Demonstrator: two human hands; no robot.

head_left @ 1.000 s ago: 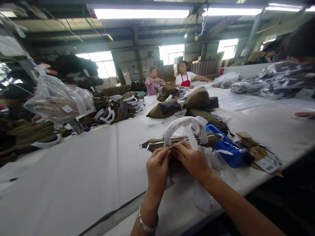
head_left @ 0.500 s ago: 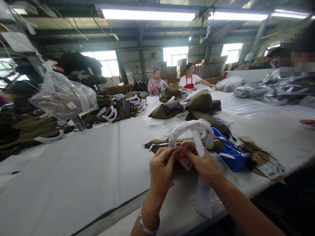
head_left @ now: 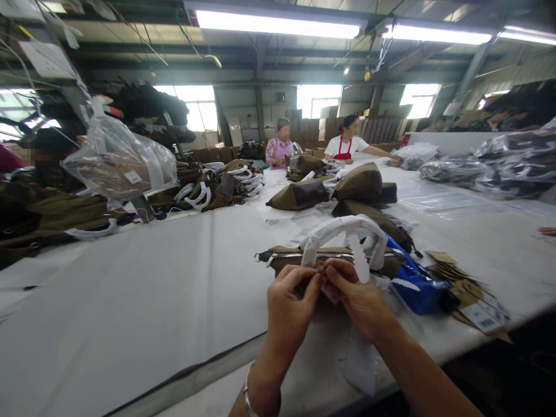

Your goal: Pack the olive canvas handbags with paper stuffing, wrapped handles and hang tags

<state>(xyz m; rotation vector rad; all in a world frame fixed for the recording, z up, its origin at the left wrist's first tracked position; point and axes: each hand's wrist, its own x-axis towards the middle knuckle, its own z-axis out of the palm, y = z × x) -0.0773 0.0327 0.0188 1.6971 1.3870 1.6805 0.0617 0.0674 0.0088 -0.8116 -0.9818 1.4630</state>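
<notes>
An olive-brown handbag (head_left: 282,260) with a silver zipper lies on the white table in front of me, its handles (head_left: 311,246) wrapped in white paper and standing up. My left hand (head_left: 292,298) and my right hand (head_left: 357,295) meet at the bag's near side, below the handles. Both are closed in pinches, fingertips almost touching, on something small that their fingers hide. A pale tag shows partly beneath the fingertips. White wrapping hangs near my right wrist.
Right of the bag lie a blue packet (head_left: 417,289) and a stack of brown tags (head_left: 467,292). More olive bags (head_left: 299,194) lie beyond. A clear plastic bag (head_left: 117,162) hangs at left. Two people (head_left: 279,147) are across the table (head_left: 143,289).
The view has shifted slightly, so most things sit a little farther right. The pale tag below my fingers is now more hidden. Both hands remain pinched together at the bag.
</notes>
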